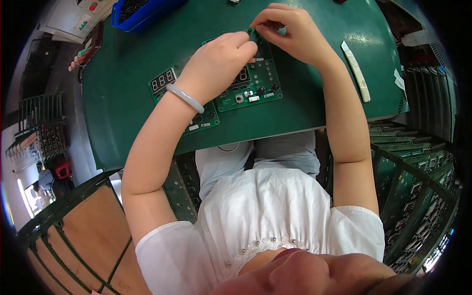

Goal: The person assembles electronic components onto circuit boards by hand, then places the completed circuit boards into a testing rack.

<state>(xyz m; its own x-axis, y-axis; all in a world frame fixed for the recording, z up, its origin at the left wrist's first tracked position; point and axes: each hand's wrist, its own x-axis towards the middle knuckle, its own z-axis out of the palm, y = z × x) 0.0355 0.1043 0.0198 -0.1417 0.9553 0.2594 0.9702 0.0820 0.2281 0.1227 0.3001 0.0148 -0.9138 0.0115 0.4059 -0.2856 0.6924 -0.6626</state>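
Observation:
Two green circuit boards lie side by side on a green tabletop. My left hand (219, 61), a pale bracelet at its wrist, rests over the right-hand circuit board (268, 88) with its fingers curled; whatever is under them is hidden. At that board's far edge, the thumb and forefinger of my right hand (290, 32) come together in a pinch. Small dark parts show close to those fingertips, but what they hold is too small to name. Partly covered by my left wrist, the other circuit board (160, 83) shows a three-digit display.
A blue bin (147, 14) of small black parts stands at the far left of the green table (118, 108). To the right lies a utility knife (356, 71) wrapped in pale tape. Racks (418, 172) holding boards flank the right side, and a grey machine (76, 17) stands far left.

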